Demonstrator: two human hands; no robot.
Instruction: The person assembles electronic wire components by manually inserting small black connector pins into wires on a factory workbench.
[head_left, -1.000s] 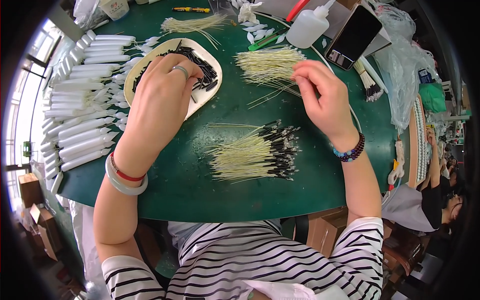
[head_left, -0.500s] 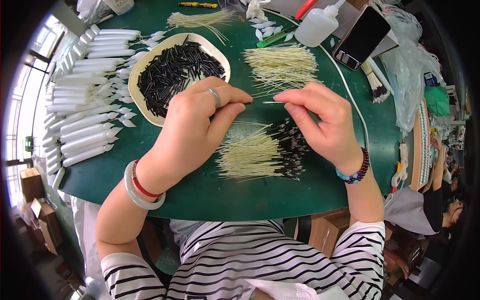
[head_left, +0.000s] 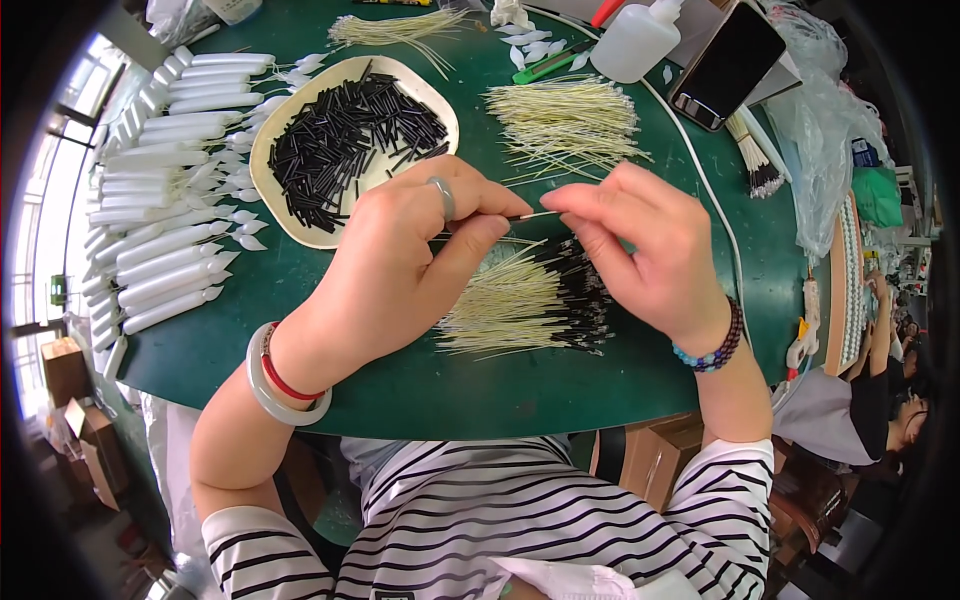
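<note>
My left hand [head_left: 400, 240] is closed, thumb and forefinger pinching a short black tube [head_left: 520, 217]. A thin pale wire [head_left: 545, 213] runs from the tube to my right hand [head_left: 645, 240], whose thumb and forefinger are pressed together on it. Below the hands lies a bundle of pale yellow wires [head_left: 500, 305] with black sleeves at their right ends. Beyond my right hand is another pile of pale yellow wires [head_left: 560, 120], with no black sleeves showing. A cream tray [head_left: 262, 170] full of short black tubes [head_left: 345, 130] sits beyond my left hand.
White candle-shaped sticks [head_left: 170, 255] with flame-shaped tips line the left of the green table [head_left: 400, 400]. At the back are loose wires [head_left: 400, 30], a green cutter [head_left: 550, 65], a white squeeze bottle [head_left: 637, 45] and a phone [head_left: 728, 65]. A white cable [head_left: 700, 165] crosses the right side.
My hands have come closer together, the left moving slightly right. A black tube now shows at the left fingertips, meeting the wire from my right hand.
</note>
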